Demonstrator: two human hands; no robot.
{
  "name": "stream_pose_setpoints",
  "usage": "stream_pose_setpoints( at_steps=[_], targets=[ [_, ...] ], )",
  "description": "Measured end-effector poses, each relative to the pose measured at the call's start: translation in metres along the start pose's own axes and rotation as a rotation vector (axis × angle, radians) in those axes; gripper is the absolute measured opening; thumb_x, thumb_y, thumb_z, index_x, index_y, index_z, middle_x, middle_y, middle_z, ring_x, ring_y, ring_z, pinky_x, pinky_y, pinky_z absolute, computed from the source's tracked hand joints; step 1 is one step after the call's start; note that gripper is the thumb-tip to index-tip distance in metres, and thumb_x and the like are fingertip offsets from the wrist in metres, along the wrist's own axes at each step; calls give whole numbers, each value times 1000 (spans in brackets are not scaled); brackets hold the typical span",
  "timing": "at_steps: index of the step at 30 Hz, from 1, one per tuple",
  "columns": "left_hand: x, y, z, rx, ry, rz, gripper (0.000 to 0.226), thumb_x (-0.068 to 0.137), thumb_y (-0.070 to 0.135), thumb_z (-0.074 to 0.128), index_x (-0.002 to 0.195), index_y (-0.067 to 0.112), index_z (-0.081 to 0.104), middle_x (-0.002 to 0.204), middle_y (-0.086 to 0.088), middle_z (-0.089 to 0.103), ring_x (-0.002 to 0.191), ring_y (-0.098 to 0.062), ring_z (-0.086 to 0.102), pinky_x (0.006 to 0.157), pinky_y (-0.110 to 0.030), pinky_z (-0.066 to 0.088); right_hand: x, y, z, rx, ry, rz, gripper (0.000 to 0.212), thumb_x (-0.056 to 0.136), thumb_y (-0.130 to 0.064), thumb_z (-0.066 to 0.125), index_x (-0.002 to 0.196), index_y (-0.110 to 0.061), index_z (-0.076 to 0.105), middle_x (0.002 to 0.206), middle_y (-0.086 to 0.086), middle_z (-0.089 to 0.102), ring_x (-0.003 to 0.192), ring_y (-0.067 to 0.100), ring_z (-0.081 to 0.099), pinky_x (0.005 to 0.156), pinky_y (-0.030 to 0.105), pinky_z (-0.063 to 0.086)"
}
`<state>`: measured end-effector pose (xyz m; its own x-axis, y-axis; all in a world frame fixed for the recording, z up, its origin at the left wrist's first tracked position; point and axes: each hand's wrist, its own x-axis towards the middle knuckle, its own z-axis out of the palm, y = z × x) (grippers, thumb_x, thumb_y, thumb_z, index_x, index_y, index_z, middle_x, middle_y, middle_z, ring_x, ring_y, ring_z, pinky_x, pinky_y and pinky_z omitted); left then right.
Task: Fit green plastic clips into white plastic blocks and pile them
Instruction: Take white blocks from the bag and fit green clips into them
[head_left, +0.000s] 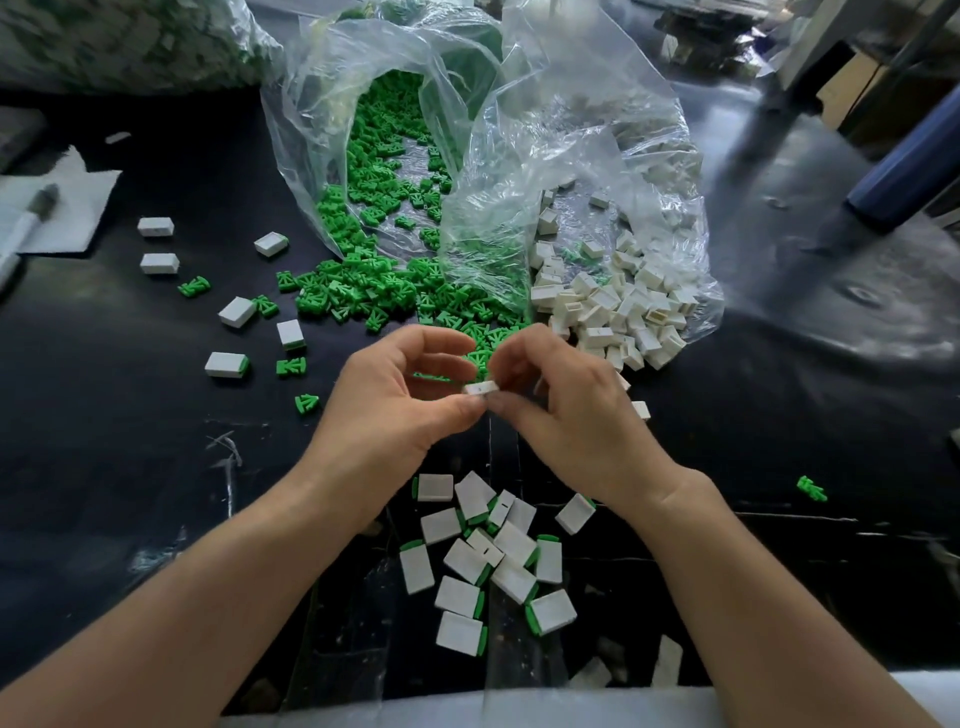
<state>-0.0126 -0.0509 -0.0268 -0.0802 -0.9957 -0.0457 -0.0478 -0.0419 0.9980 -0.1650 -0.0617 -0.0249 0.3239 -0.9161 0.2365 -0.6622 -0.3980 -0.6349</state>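
Both hands meet over the middle of the black table. My left hand (400, 400) and my right hand (566, 410) pinch one white block (481, 388) between their fingertips. Whether a green clip is in it is hidden by the fingers. Just beyond the hands lies a heap of loose green clips (395, 291), spilling from a clear bag. To its right lies a heap of empty white blocks (618, 312) in a second clear bag. Near my wrists sits a pile of assembled blocks with green ends (493, 556).
Several white blocks (156, 227) and stray green clips (195, 286) are scattered at the left. A white cloth with a marker pen (31, 218) lies at the far left edge. One green clip (811, 488) lies alone at the right. A large full bag (130, 41) stands at back left.
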Motion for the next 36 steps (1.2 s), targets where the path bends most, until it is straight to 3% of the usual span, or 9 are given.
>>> stream_pose_setpoints(
  at_steps=[4, 6, 9, 14, 17, 21, 28, 32, 36],
  targets=[
    [1, -1, 0, 14, 46, -4, 25, 75, -1, 72, 82, 23, 65, 68, 8, 70, 61, -1, 63, 49, -15, 49, 1, 2, 0, 25, 1, 6, 12, 85, -16, 65, 95, -10, 65, 74, -14, 57, 65, -6, 50, 64, 8, 37],
    [2, -1, -2, -20, 96, -6, 25, 75, 1, 72, 83, 23, 65, 67, 10, 69, 63, -2, 64, 49, -16, 49, 3, 8, -1, -74, 26, 57, 16, 88, -19, 61, 100, -11, 67, 88, -2, 65, 77, -1, 52, 71, 12, 36],
    [2, 1, -3, -105, 123, -28, 23, 75, 3, 71, 88, 21, 63, 67, 9, 69, 65, -9, 68, 50, -17, 51, 5, 16, 0, -258, -12, 125, 28, 92, -21, 54, 118, -15, 62, 112, 4, 60, 109, 18, 47, 88, 19, 27],
    [2, 2, -2, -172, 116, -49, 23, 78, -2, 67, 89, 18, 62, 66, 5, 69, 66, -13, 69, 54, -20, 54, 6, 16, 7, -395, -93, 145, 42, 94, -30, 49, 136, -24, 46, 121, 2, 46, 117, 20, 36, 89, 21, 21],
    [2, 2, -2, -183, 104, -48, 25, 76, -4, 67, 87, 18, 62, 67, 3, 69, 67, -13, 68, 57, -22, 56, 6, 16, 6, -411, -86, 150, 40, 92, -33, 52, 130, -20, 52, 118, 2, 47, 116, 19, 38, 88, 22, 22],
    [2, 1, -2, -161, 94, -42, 30, 73, -8, 68, 87, 18, 63, 66, 4, 67, 64, -13, 64, 62, -28, 57, 5, 14, 5, -381, -16, 148, 23, 87, -28, 61, 105, -14, 61, 107, 2, 50, 107, 18, 45, 82, 20, 25],
    [2, 0, -3, -101, 87, -34, 37, 71, -15, 67, 83, 20, 65, 66, 4, 66, 65, -14, 61, 75, -40, 55, 5, 15, 5, -358, -22, 181, 24, 88, -28, 60, 109, -16, 63, 108, 2, 54, 106, 20, 48, 81, 24, 30],
    [2, 1, -2, -92, 70, -49, 38, 71, -16, 66, 82, 20, 66, 64, 6, 65, 66, -14, 60, 76, -41, 55, 5, 16, 4, -339, 2, 168, 21, 93, -25, 52, 105, -15, 65, 104, 3, 58, 99, 21, 53, 77, 24, 31],
    [1, 3, -1, -130, 55, -58, 32, 71, -11, 69, 82, 19, 66, 65, 4, 65, 63, -11, 61, 65, -30, 56, 4, 8, 0, -67, 114, 185, 15, 91, -18, 54, 91, -12, 67, 81, -1, 63, 79, 16, 57, 76, 29, 43]
  ],
)
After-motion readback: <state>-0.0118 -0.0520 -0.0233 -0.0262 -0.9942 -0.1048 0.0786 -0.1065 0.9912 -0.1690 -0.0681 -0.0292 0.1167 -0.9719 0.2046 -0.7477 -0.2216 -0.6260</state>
